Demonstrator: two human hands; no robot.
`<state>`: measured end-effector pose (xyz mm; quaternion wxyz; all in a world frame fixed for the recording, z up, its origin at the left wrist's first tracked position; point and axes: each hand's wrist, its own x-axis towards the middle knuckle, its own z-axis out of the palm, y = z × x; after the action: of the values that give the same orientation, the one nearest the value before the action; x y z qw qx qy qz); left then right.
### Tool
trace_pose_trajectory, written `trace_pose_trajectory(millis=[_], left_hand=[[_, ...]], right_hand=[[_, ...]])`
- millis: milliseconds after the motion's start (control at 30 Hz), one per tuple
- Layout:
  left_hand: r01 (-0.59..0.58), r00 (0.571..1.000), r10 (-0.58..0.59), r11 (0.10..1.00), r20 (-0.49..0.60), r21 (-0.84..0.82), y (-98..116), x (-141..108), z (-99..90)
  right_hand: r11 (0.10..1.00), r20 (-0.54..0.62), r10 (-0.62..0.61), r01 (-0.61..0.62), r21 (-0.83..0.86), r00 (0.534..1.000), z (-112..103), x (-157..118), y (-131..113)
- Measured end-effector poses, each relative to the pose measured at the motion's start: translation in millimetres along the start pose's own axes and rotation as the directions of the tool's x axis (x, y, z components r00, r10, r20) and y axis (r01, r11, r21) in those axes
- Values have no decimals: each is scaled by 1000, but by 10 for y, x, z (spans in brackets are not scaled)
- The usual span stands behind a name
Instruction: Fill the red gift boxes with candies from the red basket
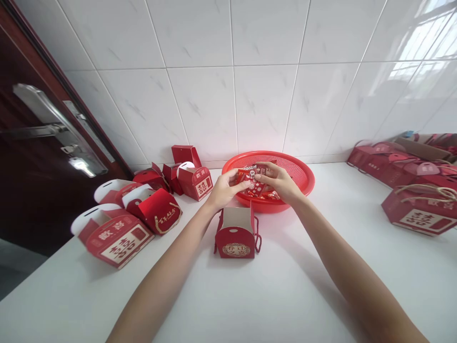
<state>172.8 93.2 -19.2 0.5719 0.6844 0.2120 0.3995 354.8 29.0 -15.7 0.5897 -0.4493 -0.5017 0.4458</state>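
Observation:
Above the red plastic basket (306,188), both hands hold small red wrapped packets (258,186) with white patterns. My left hand (225,188) grips them from the left, thumb on top. From the right, my right hand (280,182) pinches them between thumb and fingers. More wrapped pieces lie in the basket below, partly hidden by the hands. Just in front of the basket stands a red gift box (233,237) with its top open, gold lettering on its front and dark red cord at its sides.
Several open red gift boxes (123,242) stand on the left of the white table (228,305). To the right is a box tied with twine (423,209), with a row of red boxes (382,159) behind it. A tiled wall (200,105) bounds the back; a dark door (32,181) is at left.

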Motion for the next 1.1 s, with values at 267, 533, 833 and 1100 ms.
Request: trace_pose_trajectory(millis=[267,533,833,1100], left_hand=[[113,985,-137,973,-109,-202,-4,15,-22],[152,977,-181,959,-108,-238,-24,26,-54],[179,974,-205,957,-99,-226,51,-49,-78],[129,985,-149,971,-90,-200,170,-133,-44]], right_hand=[[999,-42,-49,49,19,998,-14,35,48],[991,-127,-134,130,-37,983,-43,33,67],[914,-60,-370,352,-203,927,21,-73,-36],[868,-33,-442,418,-268,896,116,-168,-89]])
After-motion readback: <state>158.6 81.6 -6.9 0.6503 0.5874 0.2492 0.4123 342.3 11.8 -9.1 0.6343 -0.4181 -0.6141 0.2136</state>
